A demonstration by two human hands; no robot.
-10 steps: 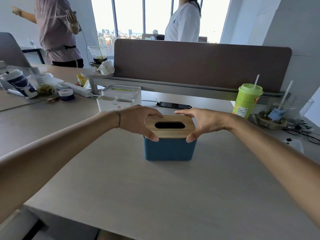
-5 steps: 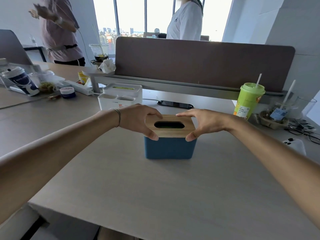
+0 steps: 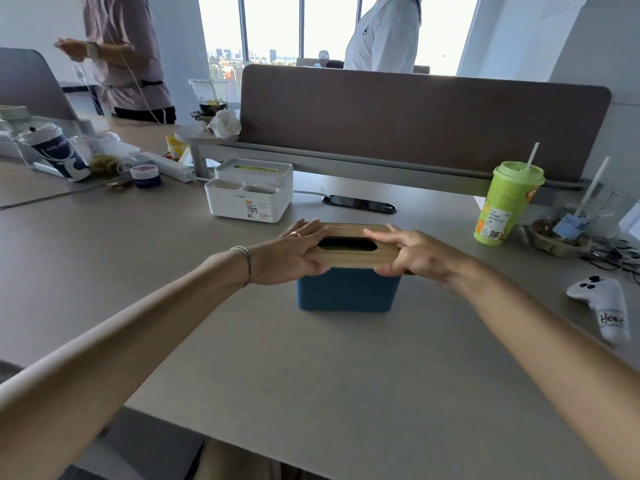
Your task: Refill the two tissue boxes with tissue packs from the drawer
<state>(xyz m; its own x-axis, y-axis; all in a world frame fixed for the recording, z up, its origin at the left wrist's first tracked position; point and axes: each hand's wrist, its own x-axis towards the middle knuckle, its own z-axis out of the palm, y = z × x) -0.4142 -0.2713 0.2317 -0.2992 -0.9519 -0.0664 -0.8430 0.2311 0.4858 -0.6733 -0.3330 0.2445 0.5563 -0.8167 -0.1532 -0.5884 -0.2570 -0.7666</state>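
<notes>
A blue tissue box stands in the middle of the desk. Its wooden lid has a dark oval slot with something green showing through it. My left hand grips the lid's left end and my right hand grips its right end, fingers over the top and thumbs under the front edge. The lid looks raised a little at the front. Behind and to the left stands a white tissue box with front compartments and a green pack showing in its slot. No drawer is in view.
A green cup with a straw stands at the right, a white game controller nearer on the right. A black phone lies behind the blue box. A brown divider closes the back. Cups and clutter sit far left; two people stand beyond.
My hands shifted their hold on the lid, fingers now lying over its top and thumbs under its front edge. The view has drawn nearer to the box.
</notes>
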